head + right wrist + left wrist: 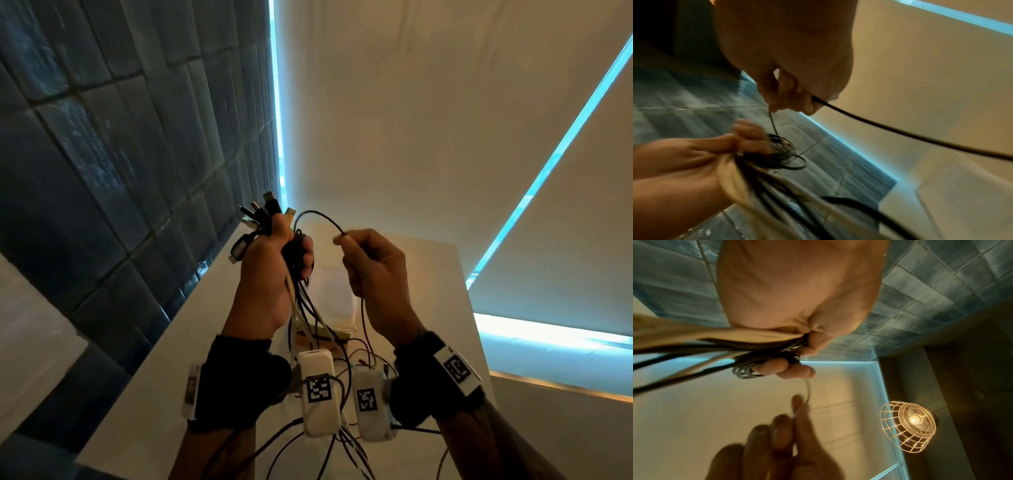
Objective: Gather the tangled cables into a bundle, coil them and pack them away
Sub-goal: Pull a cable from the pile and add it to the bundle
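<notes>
Dark glazed wall tiles (102, 144) fill the left of the head view; pale roller blinds (394, 102), edged with cyan light, fill the centre and right. Below them a white table (191, 342) runs toward the blinds, its left edge against the tiles. A folded white cloth (334, 298) lies near the table's far end, and loose cable lengths (346, 442) trail across its near end. The left wrist view alone shows a lit wire-cage lamp (908, 426).

Both hands are raised above the table, well clear of it. The left hand (270, 274) is closed in a fist round the cable bundle (298, 253): USB plugs (265, 209) fan out above the thumb, several small turns of black cord sit against the fingers, and white and black tails hang from the heel of the hand to the tabletop. The right hand (373, 267), just beside it, pinches a single thin black cable (317, 216) between thumb and forefinger, the other fingers curled. This cable arcs from the pinch over to the bundle, and its remainder drops past the right palm toward the table.

Step in hand, as judged: coiling, with the black cable being wound round the gathered bundle. The next move probably calls for carrying the pinched cable round the left fist, keeping it taut while the pinch slides along the slack. The left grip would need to stay firm so that the earlier turns do not spring loose. Packing away is not yet begun.
</notes>
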Demonstrator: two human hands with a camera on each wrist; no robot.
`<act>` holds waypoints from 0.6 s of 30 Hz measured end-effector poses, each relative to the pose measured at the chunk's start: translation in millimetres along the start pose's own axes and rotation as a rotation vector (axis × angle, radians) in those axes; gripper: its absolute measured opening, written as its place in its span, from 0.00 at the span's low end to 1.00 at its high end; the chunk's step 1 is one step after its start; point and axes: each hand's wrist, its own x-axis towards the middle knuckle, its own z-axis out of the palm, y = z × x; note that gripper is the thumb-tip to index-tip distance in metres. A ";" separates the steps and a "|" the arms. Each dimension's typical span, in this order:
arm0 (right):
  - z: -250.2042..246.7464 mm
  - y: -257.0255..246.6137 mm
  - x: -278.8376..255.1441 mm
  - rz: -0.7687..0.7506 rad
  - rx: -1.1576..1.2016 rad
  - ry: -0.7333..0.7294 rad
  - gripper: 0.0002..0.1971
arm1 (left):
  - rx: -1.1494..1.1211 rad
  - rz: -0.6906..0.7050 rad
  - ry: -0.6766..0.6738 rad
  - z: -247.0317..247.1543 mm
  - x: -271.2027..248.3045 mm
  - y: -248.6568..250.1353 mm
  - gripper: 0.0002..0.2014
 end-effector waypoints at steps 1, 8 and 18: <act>4.8 -8.8 -1.9 -0.047 0.001 -0.061 0.07 | 0.013 0.002 0.000 0.6 0.0 -0.3 0.18; -1.8 1.3 -19.5 0.019 -0.083 -0.309 0.08 | -0.279 0.043 -0.126 -4.2 1.8 15.3 0.17; -61.8 82.8 -32.6 0.283 -0.353 0.022 0.12 | -0.336 0.132 -0.169 -4.5 -2.9 25.6 0.18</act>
